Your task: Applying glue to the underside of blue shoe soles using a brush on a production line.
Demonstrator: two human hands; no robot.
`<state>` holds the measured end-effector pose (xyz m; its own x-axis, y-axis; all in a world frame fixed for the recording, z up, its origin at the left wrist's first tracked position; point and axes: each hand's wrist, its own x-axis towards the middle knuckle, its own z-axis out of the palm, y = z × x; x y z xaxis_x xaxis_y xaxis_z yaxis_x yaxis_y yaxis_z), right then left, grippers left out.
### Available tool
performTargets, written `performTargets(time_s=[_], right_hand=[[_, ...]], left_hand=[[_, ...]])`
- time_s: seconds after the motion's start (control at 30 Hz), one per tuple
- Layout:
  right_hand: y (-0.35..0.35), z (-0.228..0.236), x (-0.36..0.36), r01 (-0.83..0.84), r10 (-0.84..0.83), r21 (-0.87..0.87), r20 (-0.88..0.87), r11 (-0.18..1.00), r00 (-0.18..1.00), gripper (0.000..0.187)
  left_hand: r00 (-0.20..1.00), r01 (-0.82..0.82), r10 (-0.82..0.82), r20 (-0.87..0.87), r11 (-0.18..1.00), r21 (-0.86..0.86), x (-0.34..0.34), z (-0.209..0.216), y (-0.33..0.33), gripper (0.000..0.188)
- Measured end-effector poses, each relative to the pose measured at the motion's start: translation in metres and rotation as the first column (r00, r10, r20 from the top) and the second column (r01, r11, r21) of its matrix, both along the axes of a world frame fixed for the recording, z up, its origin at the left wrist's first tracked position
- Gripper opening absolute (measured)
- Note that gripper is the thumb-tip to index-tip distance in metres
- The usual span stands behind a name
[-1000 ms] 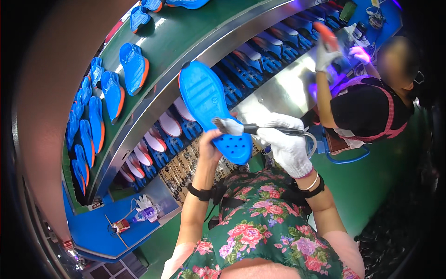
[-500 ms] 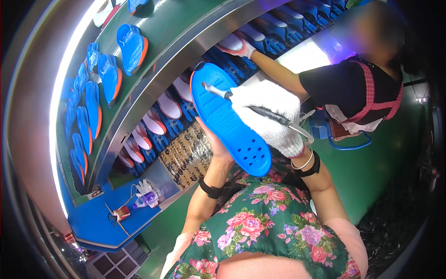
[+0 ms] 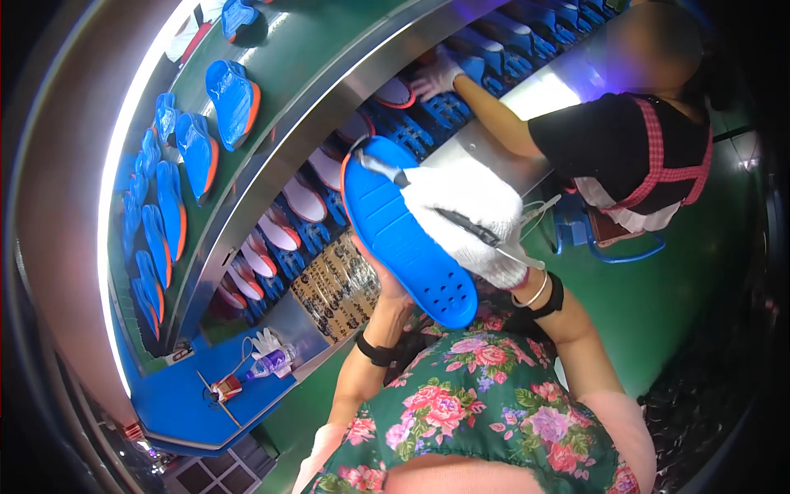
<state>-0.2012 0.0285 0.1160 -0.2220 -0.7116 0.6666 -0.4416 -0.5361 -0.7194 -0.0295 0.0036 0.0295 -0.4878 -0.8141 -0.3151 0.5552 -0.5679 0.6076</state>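
My bare left hand (image 3: 387, 278) holds a blue shoe insole (image 3: 393, 235) from beneath and its left side; most of the fingers are hidden under it. The insole is tilted, its broad end with several small holes nearest me and its far end edged in orange. My right hand (image 3: 469, 206), in a white knit glove, is closed around a slim corded hand tool (image 3: 380, 168) with a dark handle and a metal tip. That tip lies at the insole's far end, close to the rim; motion blur hides whether it touches.
On the green conveyor (image 3: 284, 78) at left lie several blue insoles (image 3: 233, 103) with orange edges. Under it, a row of white-topped insoles (image 3: 304, 202) sits on blue racks. A co-worker (image 3: 621, 152) reaches toward these from the right. A blue table (image 3: 177, 405) carries a bottle (image 3: 271, 362).
The insole and both my hands sit slightly lower in view. The tool tip has moved closer to the insole's far rim. The co-worker's gloved hand has spread its fingers over the rack.
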Motion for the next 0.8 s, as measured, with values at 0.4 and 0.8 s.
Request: performTargets(time_s=[0.4, 0.8], right_hand=[[-0.014, -0.008, 0.0, -0.127, 0.11, -0.071, -0.206, 0.989, 0.972, 0.022], [0.004, -0.018, 0.007, -0.28, 0.273, -0.007, -0.208, 0.96, 0.939, 0.025]], left_hand=[[0.993, 0.061, -0.055, -0.102, 0.997, 0.057, 0.004, -0.035, -0.037, 0.108], [0.989, 0.091, -0.083, -0.12, 0.994, 0.064, 0.019, -0.055, -0.047, 0.108]])
